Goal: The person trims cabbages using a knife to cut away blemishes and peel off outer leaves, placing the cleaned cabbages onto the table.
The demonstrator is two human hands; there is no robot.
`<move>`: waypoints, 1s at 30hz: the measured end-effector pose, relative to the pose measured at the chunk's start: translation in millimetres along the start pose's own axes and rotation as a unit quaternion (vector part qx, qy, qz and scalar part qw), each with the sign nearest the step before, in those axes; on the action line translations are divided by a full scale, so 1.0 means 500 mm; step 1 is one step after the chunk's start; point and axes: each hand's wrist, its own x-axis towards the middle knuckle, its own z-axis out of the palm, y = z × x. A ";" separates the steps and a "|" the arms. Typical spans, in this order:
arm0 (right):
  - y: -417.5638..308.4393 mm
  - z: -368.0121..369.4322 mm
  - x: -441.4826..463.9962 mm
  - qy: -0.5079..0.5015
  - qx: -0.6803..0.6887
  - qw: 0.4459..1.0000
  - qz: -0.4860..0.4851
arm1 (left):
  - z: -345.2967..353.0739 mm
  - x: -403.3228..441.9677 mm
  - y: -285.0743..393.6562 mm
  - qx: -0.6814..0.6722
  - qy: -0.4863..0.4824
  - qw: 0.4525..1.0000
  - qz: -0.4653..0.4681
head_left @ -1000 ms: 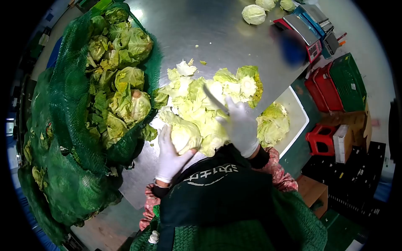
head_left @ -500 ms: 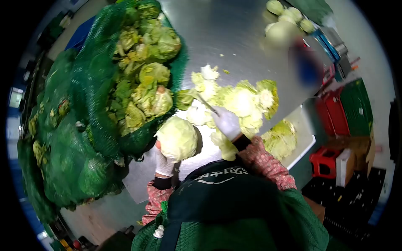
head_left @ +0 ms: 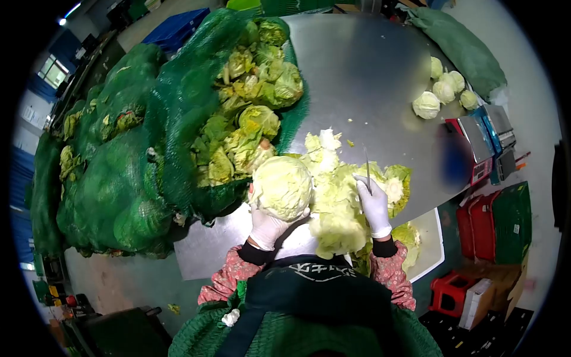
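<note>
My left hand (head_left: 267, 229), in a white glove, cups a pale green cabbage (head_left: 282, 187) from below, its fingers curled round the left side. My right hand (head_left: 375, 205), gloved too, grips a knife (head_left: 367, 163) whose thin blade points away from me. The knife is apart from the cabbage. Loose cabbage leaves (head_left: 339, 226) and cut stem pieces lie heaped between and beyond my hands. Left of the held cabbage, an open green net bag (head_left: 178, 125) is full of leaves and cabbage trimmings.
Several cabbages (head_left: 443, 90) sit at the far right of the metal table (head_left: 357, 71), near a stuffed green sack (head_left: 461, 50). More filled net bags (head_left: 119, 196) stand at left. A white bin (head_left: 437, 244) with leaves is at lower right, near a red stool (head_left: 447, 294).
The camera view has shifted. My right hand has moved right, away from the cabbage, and the knife has swung from pointing left to pointing forward. My left hand still holds the cabbage, now farther forward.
</note>
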 end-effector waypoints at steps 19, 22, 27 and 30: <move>0.163 -0.150 -0.038 0.198 0.173 0.964 0.041 | 0.002 0.565 -0.173 0.420 0.009 0.903 -0.090; 0.158 -0.187 -0.052 0.214 0.235 0.933 0.166 | 0.014 0.722 -0.192 0.404 0.160 0.889 -0.147; 0.201 -0.233 -0.076 0.203 0.351 0.883 0.238 | -0.013 0.981 -0.230 0.467 0.287 0.835 -0.050; 0.241 -0.239 -0.071 0.219 0.355 0.870 0.264 | 0.000 1.077 -0.274 0.488 0.210 0.844 0.077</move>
